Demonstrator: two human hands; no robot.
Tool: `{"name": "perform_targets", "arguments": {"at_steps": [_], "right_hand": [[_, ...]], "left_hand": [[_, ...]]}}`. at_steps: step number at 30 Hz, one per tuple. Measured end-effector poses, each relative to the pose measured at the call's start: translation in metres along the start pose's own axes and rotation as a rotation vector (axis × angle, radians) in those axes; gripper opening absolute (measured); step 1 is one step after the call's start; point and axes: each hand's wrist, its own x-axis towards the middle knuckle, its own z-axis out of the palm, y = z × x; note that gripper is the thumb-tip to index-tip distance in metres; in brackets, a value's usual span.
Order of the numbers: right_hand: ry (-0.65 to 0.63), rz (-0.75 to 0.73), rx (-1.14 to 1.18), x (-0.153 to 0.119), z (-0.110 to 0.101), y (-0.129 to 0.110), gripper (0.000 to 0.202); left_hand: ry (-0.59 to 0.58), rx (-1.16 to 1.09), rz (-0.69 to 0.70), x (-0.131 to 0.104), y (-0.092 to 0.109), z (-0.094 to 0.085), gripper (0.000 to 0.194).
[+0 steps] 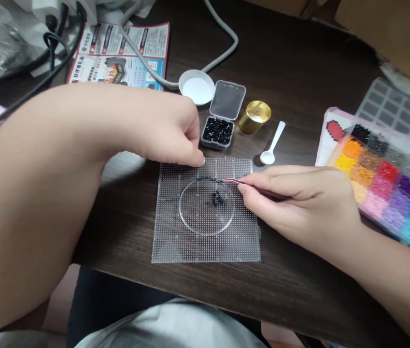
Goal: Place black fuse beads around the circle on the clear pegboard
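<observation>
A clear square pegboard covered in small pegs lies on the dark table. On it rests a clear round ring or disc with a small pile of black beads inside its outline. A short row of black beads sits on the pegs near the ring's upper edge. My right hand is closed around pink tweezers, their tips at the right end of that row. My left hand is curled into a loose fist, its thumb tip at the board's top edge; its other fingertips are hidden.
Behind the board stand an open box of black beads, a gold cup, a white dish and a white spoon. A tray of coloured beads lies right. Cables and a printed leaflet lie at the back left.
</observation>
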Motion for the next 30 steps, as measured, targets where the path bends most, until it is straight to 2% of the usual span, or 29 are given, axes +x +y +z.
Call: {"name": "perform_targets", "arguments": {"at_steps": [5, 13, 18, 22, 25, 30], "right_hand": [[0.010, 0.005, 0.015, -0.002, -0.001, 0.000, 0.028], [-0.007, -0.037, 0.018, 0.001, -0.003, -0.002, 0.030], [-0.044, -0.033, 0.017, 0.005, -0.003, -0.003, 0.030], [-0.053, 0.022, 0.049, 0.006, -0.005, -0.005, 0.031], [-0.095, 0.044, 0.084, 0.008, -0.007, -0.006, 0.032], [-0.085, 0.053, 0.115, 0.009, -0.006, -0.006, 0.032]], "left_hand": [[-0.004, -0.024, 0.049, -0.003, -0.003, 0.000, 0.042], [0.002, 0.043, 0.028, -0.009, 0.007, -0.003, 0.038], [-0.004, 0.042, 0.046, -0.009, 0.003, -0.005, 0.038], [-0.032, 0.027, -0.005, -0.008, 0.002, -0.001, 0.037], [-0.090, 0.039, -0.117, -0.006, 0.007, 0.001, 0.038], [-0.104, 0.006, -0.150, -0.008, 0.014, 0.000, 0.025]]}}
